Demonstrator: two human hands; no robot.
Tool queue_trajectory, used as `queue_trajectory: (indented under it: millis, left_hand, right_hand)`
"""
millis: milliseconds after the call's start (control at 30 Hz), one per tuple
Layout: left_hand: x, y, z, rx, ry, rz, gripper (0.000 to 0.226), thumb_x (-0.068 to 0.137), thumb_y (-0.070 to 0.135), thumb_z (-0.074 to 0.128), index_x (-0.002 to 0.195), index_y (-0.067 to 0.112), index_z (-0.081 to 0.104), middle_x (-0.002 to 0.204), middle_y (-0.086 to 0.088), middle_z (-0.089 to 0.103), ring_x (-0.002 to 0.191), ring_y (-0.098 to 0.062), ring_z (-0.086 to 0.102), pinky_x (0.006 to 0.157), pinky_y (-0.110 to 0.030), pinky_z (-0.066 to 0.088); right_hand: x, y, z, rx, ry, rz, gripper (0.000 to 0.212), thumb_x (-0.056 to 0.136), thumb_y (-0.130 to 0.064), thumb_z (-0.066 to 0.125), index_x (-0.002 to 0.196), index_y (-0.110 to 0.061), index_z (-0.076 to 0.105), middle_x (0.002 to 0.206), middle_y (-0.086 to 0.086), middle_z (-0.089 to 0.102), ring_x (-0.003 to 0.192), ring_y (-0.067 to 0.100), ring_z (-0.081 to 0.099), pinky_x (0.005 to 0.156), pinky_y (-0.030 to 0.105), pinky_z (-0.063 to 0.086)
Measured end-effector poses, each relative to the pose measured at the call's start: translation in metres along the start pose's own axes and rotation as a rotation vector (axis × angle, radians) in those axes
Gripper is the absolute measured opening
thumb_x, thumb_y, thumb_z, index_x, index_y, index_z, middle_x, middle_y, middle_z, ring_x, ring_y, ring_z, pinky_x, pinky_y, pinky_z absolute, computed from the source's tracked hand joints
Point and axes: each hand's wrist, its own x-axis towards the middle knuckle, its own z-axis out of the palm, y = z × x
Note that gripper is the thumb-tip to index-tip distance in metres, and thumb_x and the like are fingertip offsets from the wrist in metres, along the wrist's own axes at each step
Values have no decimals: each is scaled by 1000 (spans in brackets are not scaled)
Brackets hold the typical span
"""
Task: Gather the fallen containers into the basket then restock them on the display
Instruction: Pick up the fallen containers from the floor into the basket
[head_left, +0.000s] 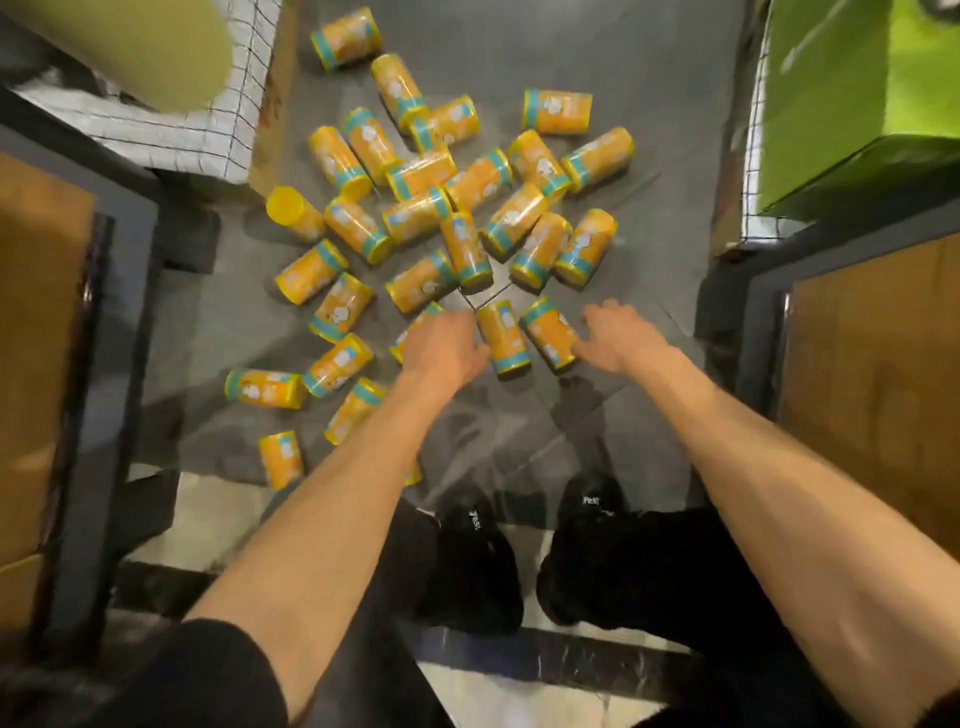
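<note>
progress: barely begun | yellow cylindrical teal-banded containers (465, 249) all lay scattered on grey floor (649, 104), centre frame; none gathered, basket unseen | my left hand (441, 345) covered one, grip unclear | my right hand (618, 332) spread wide, touching another | restocking untouched

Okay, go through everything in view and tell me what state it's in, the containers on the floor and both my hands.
Fallen containers: lying on their sides, scattered over the grey floor, none gathered yet.
End-on container: yellow lid end turned toward the camera.
Two nearest containers: on their sides, between the hands.
Left hand: down over a container, grip unclear.
Right hand: fingers spread, reaching one of that pair.
</note>
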Motion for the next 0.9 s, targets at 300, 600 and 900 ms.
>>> queue_trajectory:
  millis: [300, 600, 900]
  left_hand:
    - [139, -14, 124, -198, 74, -63, 44, 93, 35, 52, 124, 5, 53, 119, -21, 62, 111, -39, 57, 82, -44, 50]
    - [207, -21, 184, -515, 84, -283, 65, 92, 54, 52, 132, 4, 48, 131, -20, 57, 119, -39, 54, 92, -42, 46]
    - [216, -13, 181, -740, 55, -304, 43, 89, 50, 64, 87, 7, 61, 94, -10, 63, 94, -28, 62, 73, -32, 46]
  right_hand:
    - [157, 14, 83, 122, 89, 7, 56, 94, -36, 56, 141, -8, 44, 142, 20, 41, 131, 38, 40, 104, 40, 39]
    - [227, 24, 119, 226, 174, -28, 60, 89, -40, 66, 131, -4, 45, 133, 19, 49, 124, 36, 47, 94, 40, 42]
    - [245, 37, 121, 414, 53, -30, 71, 81, -51, 74, 129, -6, 49, 123, 11, 59, 110, 27, 58, 86, 36, 47]
